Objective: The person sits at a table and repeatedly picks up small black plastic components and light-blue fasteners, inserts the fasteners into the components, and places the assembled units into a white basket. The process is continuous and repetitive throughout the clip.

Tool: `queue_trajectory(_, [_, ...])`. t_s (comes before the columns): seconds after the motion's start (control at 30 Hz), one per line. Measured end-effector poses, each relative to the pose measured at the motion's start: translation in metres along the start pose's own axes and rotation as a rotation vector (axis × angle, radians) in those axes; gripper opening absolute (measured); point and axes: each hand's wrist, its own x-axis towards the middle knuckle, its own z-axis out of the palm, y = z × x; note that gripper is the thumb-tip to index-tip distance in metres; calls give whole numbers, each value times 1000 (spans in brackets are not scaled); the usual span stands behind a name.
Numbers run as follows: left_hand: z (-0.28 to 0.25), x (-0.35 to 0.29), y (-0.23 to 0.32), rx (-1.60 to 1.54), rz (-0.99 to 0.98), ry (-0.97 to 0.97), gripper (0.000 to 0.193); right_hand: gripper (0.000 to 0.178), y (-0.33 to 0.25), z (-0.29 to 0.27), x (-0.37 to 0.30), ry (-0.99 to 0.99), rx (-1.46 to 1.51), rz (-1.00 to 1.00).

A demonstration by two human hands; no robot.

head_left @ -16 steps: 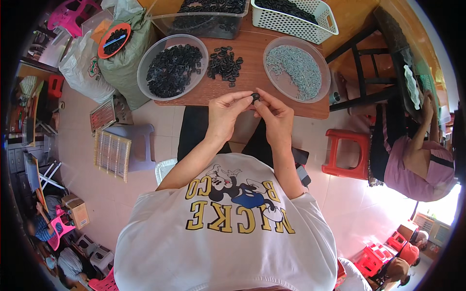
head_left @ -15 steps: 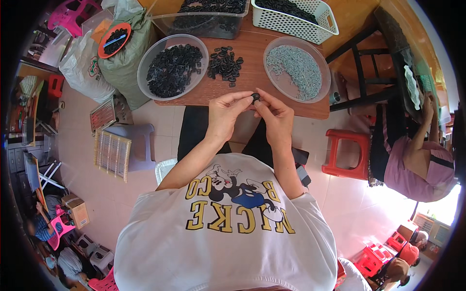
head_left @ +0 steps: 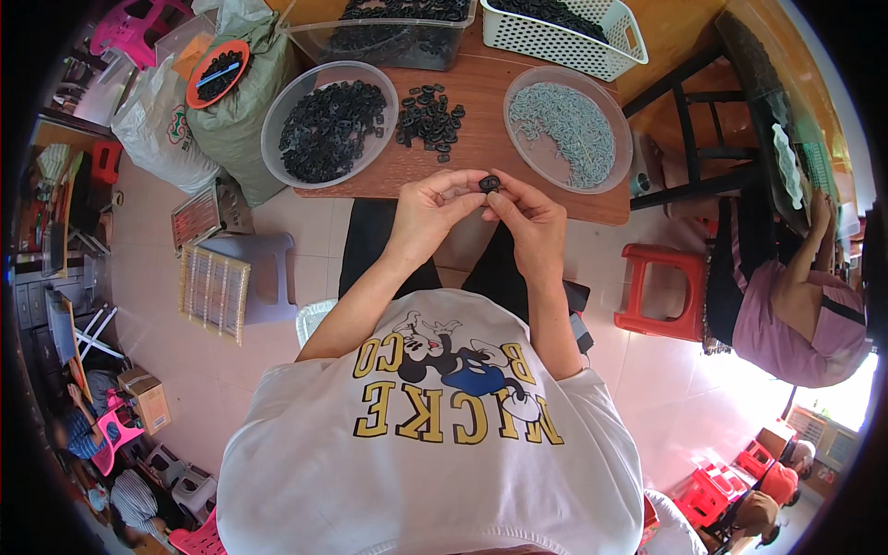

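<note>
Between my fingertips, just off the table's front edge, is a small black oval part [head_left: 489,183] with what looks like a hole in it. My left hand [head_left: 427,211] pinches it from the left side, and my right hand [head_left: 532,227] grips it from the right with thumb and fingers. Beyond my hands, a loose pile of similar black parts [head_left: 430,118] lies on the wooden table. To its left stands a round clear tub [head_left: 274,148] full of black pieces. On the right, another round clear tub [head_left: 514,139] holds many small grey-blue pins or screws.
At the table's back are a clear bin [head_left: 379,54] and a white perforated basket [head_left: 564,52], both with black parts. Sacks [head_left: 250,116] and an orange dish [head_left: 192,88] stand left. A red stool [head_left: 661,319] and a seated person [head_left: 786,319] are at right.
Both hands have shifted slightly right with the black part, which now shows more of its face between the fingertips. The pile and tubs stay put.
</note>
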Motion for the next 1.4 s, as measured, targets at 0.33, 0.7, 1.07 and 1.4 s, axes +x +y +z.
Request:
queue_trajectory(0.33, [0,-3,5,315,151,-10,26,29,4,1,-3,17,58,3])
queue_trajectory(0.7, [0,-4,-6,450,378,-1,24,26,7,5,-8,70,63,-60])
queue_trajectory(1.07, [0,0,-17,220,247,-18,22,23,18,6,-7,125,82,-67])
queue_trajectory(1.4, [-2,77,2,307,34,-59,12,35,39,-12,3,107,101,42])
